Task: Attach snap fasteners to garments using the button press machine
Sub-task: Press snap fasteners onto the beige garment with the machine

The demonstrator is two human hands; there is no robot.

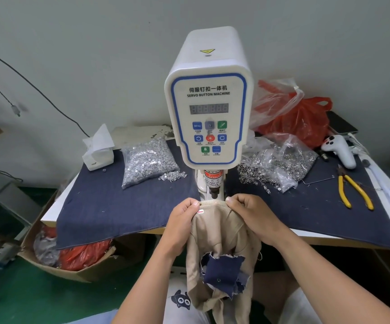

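We counted one button machine [209,94], two hands [181,224] [252,215], two bags of fasteners [146,161] [280,163], one pair of yellow pliers [352,191], one tissue box [99,152].

I see a white table [49,212] under a navy cloth [109,206], with the press [209,101] standing mid-table. Left of the press: stud bag [146,160], loose studs [173,176], tissue box [99,152]. Right of the press: snap bags [280,162], red bag [303,122], white controller [340,149], yellow pliers [352,191].
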